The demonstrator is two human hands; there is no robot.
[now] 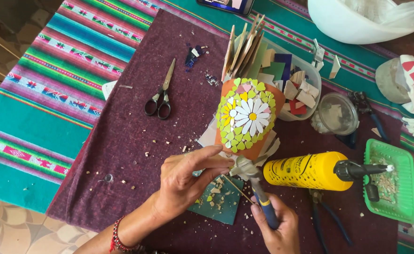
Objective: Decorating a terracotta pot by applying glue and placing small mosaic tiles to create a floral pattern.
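Observation:
My left hand (pixel 188 176) pinches a small pale tile piece (pixel 240 163) at its fingertips, just below a terracotta pot (pixel 258 148). The pot lies on its side and bears a mosaic of white daisies and yellow-green leaves (pixel 247 117). My right hand (pixel 275 226) grips blue-handled tile nippers (pixel 258 190), whose jaws meet the tile piece. Under the hands lies a teal square tile (pixel 221 209) strewn with chips, and a thin wooden stick (pixel 237 188) crosses it.
A yellow glue bottle (pixel 310 170) lies right of the nippers. Black scissors (pixel 161 96) rest on the maroon cloth (pixel 136 141). A clear tub of tile pieces (pixel 287 80), a round clear container (pixel 336 113), a green tray (pixel 390 181) and a white bowl (pixel 353 21) stand behind.

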